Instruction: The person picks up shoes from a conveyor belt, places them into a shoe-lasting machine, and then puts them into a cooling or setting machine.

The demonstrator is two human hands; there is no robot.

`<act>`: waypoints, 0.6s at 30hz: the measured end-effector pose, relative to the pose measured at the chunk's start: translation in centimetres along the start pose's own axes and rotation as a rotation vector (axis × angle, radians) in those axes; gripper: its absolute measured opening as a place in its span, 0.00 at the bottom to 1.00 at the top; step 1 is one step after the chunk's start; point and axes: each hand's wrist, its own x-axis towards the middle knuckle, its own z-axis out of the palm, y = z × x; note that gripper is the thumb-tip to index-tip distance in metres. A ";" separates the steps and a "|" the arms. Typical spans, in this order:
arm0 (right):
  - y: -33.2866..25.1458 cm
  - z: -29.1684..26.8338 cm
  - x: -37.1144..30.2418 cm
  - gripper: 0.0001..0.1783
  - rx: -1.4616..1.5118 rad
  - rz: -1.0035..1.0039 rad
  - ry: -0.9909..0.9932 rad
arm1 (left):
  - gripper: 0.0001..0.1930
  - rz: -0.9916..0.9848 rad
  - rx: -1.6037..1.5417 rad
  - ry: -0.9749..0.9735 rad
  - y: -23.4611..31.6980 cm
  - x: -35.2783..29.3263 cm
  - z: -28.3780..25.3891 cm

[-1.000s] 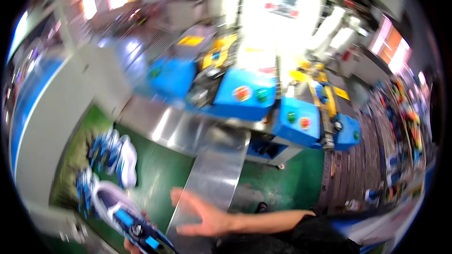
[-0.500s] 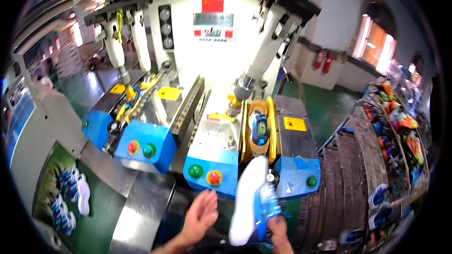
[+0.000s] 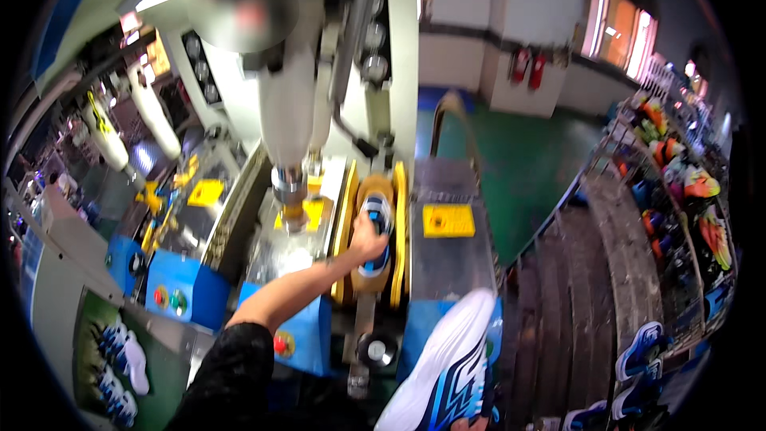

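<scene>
My left hand (image 3: 369, 241) reaches forward with its fingers closed over a blue-and-white sports shoe (image 3: 374, 211), which sits in the machine between two yellow side pads (image 3: 401, 227). Most of that shoe's middle is covered by the hand. Low in the view, my right hand (image 3: 471, 425) grips a second sports shoe (image 3: 447, 363) by its upper. This one is tilted on its side, its white sole turned to the left and its blue, black and white side showing. Only a few fingers of the right hand show at the lower edge.
A white press arm (image 3: 287, 112) with a metal tip hangs left of the shoe bay. Blue panels with a red button (image 3: 283, 343) face me. Wooden steps or boards (image 3: 558, 311) and a rack of colourful shoes (image 3: 674, 183) stand right. More shoes (image 3: 120, 359) lie lower left.
The view has shifted right and closer to the machine. My left hand has moved forward from open air onto the shoe in the bay. The held shoe has moved down and right.
</scene>
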 end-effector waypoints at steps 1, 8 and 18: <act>0.0 0.0 -0.2 0.35 0.021 -0.015 -0.027 | 0.47 -0.020 -0.006 -0.004 1.0 1.1 -2.3; 0.3 2.6 8.3 0.22 -0.494 -0.408 -0.034 | 0.43 -0.082 -0.591 -0.466 7.1 -11.3 -22.4; -11.6 32.2 36.5 0.31 -0.891 -0.282 -0.337 | 0.42 -0.229 -1.348 0.370 -10.5 -42.1 -25.1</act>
